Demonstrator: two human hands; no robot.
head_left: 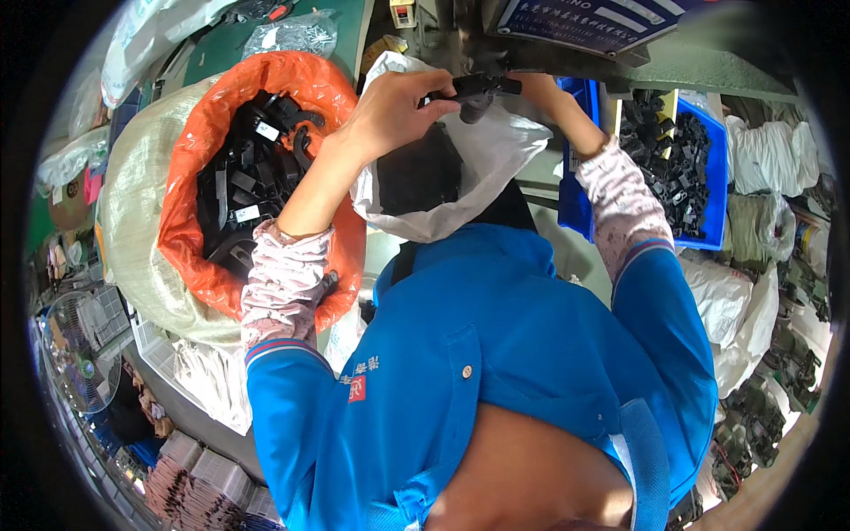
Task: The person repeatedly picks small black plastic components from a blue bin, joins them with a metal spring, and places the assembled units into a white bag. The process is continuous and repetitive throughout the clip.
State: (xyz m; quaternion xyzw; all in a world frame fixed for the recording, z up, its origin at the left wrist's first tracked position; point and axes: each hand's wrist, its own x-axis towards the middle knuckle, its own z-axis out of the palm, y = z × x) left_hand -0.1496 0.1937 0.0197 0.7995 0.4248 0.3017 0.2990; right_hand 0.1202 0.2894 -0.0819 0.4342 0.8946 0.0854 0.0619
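My left hand [390, 113] is closed, its thumb and fingers pinching one end of a black plastic part [478, 91]. At the part's other end is my right hand [537, 92], its fingers closed against it and partly hidden. The part is held above a white plastic bag [509, 146] that stands open in front of my body. Dark contents [421, 173] show inside the bag, too dim to make out singly.
To the left, an orange bag [190, 186] inside a pale woven sack [133, 199] holds several black parts. A blue bin [715, 190] with small black pieces stands at the right. A machine with a dark blue plate [584, 26] rises ahead; a standing fan [84, 350] is at far left.
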